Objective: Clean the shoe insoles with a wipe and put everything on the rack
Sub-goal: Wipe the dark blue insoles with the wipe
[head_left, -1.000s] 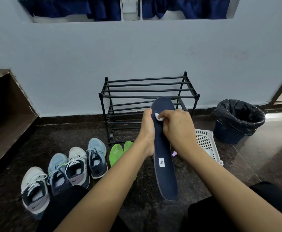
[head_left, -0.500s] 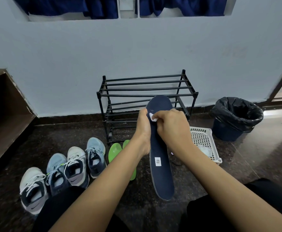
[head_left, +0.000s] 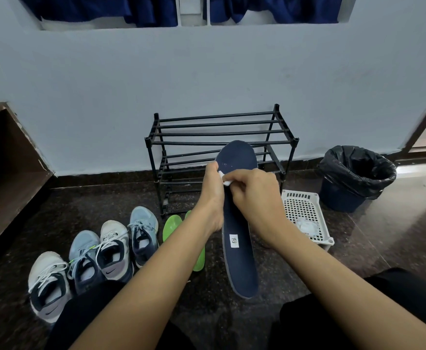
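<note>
A long navy insole (head_left: 239, 258) with a small white label stands upright in front of me, toe end up. My left hand (head_left: 213, 198) grips its left edge near the middle. My right hand (head_left: 253, 195) pinches a small white wipe (head_left: 225, 179) and presses it on the upper part of the insole. Behind the hands stands a black metal shoe rack (head_left: 222, 137) with bare bars. Two green insoles (head_left: 172, 223) lie on the floor at the foot of the rack, partly hidden by my left forearm.
Several sneakers (head_left: 111, 251) lie in a row on the dark floor at the left. A white perforated basket (head_left: 304, 215) with wipes in it sits right of the rack. A bin with a black liner (head_left: 355, 175) stands further right. A wooden shelf (head_left: 7, 168) is at far left.
My right hand with the wipe has slid slightly up and left along the insole. The insole stays upright in my left hand.
</note>
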`<state>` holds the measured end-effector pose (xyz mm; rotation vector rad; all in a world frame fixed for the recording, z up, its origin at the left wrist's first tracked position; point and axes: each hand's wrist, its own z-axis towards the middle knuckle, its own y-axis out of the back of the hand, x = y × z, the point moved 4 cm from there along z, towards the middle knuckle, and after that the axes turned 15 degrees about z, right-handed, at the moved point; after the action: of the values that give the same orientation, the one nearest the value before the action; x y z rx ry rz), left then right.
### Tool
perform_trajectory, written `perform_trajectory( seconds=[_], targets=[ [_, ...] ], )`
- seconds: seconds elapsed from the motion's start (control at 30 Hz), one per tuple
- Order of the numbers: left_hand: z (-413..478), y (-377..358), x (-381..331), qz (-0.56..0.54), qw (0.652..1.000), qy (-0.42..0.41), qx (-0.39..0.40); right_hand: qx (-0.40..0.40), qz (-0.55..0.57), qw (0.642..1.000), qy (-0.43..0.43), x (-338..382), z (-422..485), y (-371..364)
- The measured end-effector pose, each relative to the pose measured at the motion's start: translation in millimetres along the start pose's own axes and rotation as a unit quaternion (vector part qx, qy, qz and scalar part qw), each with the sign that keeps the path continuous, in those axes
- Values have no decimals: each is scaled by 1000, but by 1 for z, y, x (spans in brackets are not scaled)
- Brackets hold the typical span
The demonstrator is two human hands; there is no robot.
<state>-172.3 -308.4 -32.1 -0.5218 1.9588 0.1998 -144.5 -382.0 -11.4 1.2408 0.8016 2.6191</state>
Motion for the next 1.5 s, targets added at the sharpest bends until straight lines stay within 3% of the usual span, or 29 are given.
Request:
perform_trajectory(
  seconds=[0.2, 0.4, 0.57, 0.8, 1.07, 1.3, 1.5],
  targets=[
    [-6, -9, 8, 33, 999, 13, 25, -28, 6, 1000, -9, -3, 2, 5],
    [3, 6, -1, -8, 1000, -23, -5, 11, 62, 998, -13, 7, -10, -10],
    [2, 2, 0, 1, 1000, -31, -1, -18, 110, 993, -32, 5, -6, -3],
    [-2, -10, 8, 22, 999, -40, 12, -53, 69, 996, -26, 0, 3, 4],
    [4, 3, -1, -22, 999, -33, -2, -14, 68, 998, 1, 10, -9, -8],
    [-3, -11, 8, 27, 998, -49, 14, -51, 32, 998, -13, -6, 8, 2],
    [-1, -5, 7, 9, 1000, -20, 15, -29, 25, 999, -26, 0, -3, -6]
  ],
)
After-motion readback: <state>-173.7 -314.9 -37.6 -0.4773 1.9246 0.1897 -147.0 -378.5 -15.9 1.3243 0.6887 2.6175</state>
